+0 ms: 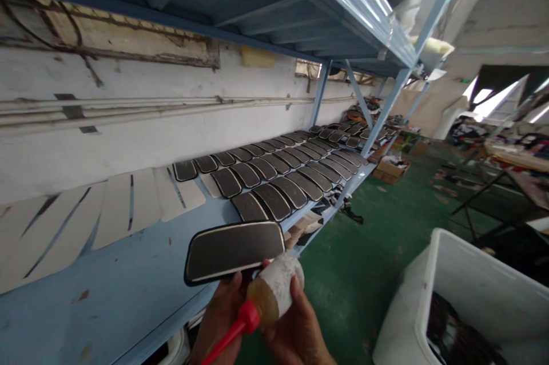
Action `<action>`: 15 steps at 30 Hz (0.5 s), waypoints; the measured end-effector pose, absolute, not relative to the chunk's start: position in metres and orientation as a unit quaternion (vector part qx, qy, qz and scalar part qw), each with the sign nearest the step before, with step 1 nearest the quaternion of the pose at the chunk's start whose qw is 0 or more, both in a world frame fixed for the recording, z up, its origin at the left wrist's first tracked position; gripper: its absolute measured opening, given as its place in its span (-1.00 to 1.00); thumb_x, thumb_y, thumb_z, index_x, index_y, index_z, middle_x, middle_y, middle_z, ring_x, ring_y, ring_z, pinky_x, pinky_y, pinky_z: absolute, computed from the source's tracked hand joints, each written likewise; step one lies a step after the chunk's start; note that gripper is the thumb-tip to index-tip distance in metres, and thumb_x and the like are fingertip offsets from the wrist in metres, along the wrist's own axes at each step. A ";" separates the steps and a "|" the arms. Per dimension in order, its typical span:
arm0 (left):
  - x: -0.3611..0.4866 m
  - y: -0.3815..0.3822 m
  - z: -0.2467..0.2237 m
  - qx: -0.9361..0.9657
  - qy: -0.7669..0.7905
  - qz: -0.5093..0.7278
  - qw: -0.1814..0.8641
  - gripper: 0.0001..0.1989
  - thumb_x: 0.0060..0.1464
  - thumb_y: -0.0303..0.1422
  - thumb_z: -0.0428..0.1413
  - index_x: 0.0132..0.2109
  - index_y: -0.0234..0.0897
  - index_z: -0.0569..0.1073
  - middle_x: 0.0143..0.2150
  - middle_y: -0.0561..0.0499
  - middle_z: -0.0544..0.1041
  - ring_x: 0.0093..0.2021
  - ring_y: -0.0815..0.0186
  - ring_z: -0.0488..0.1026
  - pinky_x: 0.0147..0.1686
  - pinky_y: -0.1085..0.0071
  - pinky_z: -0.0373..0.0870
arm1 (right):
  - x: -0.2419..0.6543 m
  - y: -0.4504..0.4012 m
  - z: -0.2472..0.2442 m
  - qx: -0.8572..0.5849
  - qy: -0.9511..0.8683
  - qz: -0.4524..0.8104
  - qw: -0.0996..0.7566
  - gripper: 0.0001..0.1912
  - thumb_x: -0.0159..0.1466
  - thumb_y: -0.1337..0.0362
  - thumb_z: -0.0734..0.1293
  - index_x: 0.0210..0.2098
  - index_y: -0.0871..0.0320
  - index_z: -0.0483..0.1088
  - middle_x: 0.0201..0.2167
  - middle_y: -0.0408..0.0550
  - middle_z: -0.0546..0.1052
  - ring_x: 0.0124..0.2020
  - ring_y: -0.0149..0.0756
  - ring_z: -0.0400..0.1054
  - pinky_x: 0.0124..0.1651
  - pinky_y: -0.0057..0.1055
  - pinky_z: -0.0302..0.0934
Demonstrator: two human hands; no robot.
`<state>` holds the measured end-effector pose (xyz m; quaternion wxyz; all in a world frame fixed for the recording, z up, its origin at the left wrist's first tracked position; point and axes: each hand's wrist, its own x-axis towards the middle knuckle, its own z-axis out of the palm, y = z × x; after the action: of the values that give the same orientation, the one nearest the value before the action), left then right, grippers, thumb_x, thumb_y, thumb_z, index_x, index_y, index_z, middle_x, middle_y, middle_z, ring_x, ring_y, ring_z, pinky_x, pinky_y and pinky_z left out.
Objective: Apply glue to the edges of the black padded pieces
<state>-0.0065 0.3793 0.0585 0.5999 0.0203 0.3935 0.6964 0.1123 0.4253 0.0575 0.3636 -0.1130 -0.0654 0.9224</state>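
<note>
My right hand (295,319) is wrapped round a squeeze bottle (281,285) with a whitish, smeared body and an amber shoulder. Its long red nozzle (240,325) points down and to the left. My left hand (223,313) is closed on the lower edge of a dark, flat panel (235,250) with rounded corners, a black rim and a cream line inside it. The thumb shows at that edge; the other fingers are largely hidden. The panel is tilted over the front edge of the blue shelf (141,273), just beyond the bottle.
Rows of similar dark panels (274,199) lie along the shelf, with pale flat sheets (115,205) at left. An upper blue shelf (257,10) hangs overhead on posts. A white bin (424,296) stands at lower right on the green floor (343,285); a cardboard box (390,170) lies farther back.
</note>
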 end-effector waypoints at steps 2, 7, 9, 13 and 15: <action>-0.017 0.361 0.044 0.032 0.398 0.697 0.596 -0.53 -0.05 -0.41 0.33 0.06 -0.08 0.56 0.04 -0.08 0.64 0.10 -0.03 0.53 0.04 0.19 0.54 | 0.123 0.433 0.059 -0.113 -0.075 0.929 0.344 -0.47 0.20 0.05 0.51 0.06 0.21 0.47 -0.03 0.05 0.58 -0.03 -0.12 0.48 -0.09 -0.28 0.43; -0.094 0.326 0.034 0.059 0.571 0.675 0.464 -0.84 -0.01 -0.58 0.26 -0.25 -0.31 0.63 -0.20 -0.14 0.70 -0.16 0.11 0.63 -0.19 0.32 0.59 | 0.156 0.451 0.074 -0.127 -0.114 0.944 0.284 -0.50 0.21 0.12 0.53 0.03 0.30 0.47 -0.03 0.06 0.58 -0.08 -0.16 0.51 -0.02 -0.29 0.40; -0.122 0.328 0.057 0.082 0.598 0.658 0.451 -0.87 0.08 -0.57 0.18 -0.24 -0.37 0.62 -0.19 -0.19 0.69 -0.16 0.14 0.63 -0.20 0.36 0.58 | 0.165 0.455 0.079 -0.134 -0.133 0.946 0.265 -0.50 0.20 0.14 0.53 0.04 0.30 0.47 -0.01 0.08 0.58 -0.08 -0.15 0.51 -0.01 -0.26 0.40; -0.130 0.353 0.123 0.238 0.582 0.538 0.562 -0.76 0.04 -0.50 0.27 -0.10 -0.45 0.60 -0.07 -0.34 0.65 -0.11 0.11 0.62 -0.18 0.42 0.53 | 0.172 0.456 0.084 -0.153 -0.167 0.948 0.225 -0.48 0.19 0.13 0.54 0.03 0.30 0.46 -0.05 0.09 0.59 -0.10 -0.15 0.52 0.02 -0.22 0.37; -0.115 0.369 0.144 0.298 0.562 0.471 0.611 -0.74 -0.06 -0.57 0.31 -0.14 -0.43 0.60 -0.20 -0.28 0.68 -0.22 0.13 0.64 -0.26 0.44 0.52 | 0.172 0.454 0.086 -0.155 -0.188 0.948 0.205 -0.46 0.17 0.13 0.55 0.03 0.32 0.47 -0.09 0.10 0.60 -0.11 -0.15 0.52 0.04 -0.23 0.35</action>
<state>-0.1154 0.3692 0.1442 0.6109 0.2979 0.5621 0.4712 0.1716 0.4543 0.0864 0.2047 -0.1549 -0.1878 0.9481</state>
